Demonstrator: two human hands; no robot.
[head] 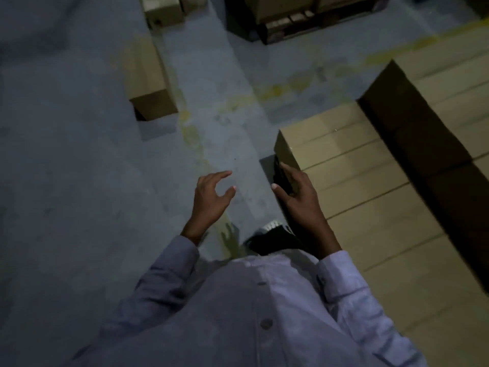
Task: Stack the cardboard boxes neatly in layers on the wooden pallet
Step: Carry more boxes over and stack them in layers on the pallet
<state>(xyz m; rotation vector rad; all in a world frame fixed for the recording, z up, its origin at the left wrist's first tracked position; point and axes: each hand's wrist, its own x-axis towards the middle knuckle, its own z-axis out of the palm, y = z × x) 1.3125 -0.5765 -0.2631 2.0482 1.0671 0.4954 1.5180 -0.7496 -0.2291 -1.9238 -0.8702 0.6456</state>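
I am holding both hands wide and empty: my left hand (211, 197) over the floor, my right hand (299, 197) just beside the stacked boxes (370, 194). I am judging that the next box should sit flush with their edge.

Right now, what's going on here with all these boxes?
A person in a pale shirt stands beside a stack of cardboard boxes, holding nothing. The right hand reaches by the stack's near corner; the left hand hovers open over the floor. A second layer rises on the far side, and a loose box sits on the floor ahead.
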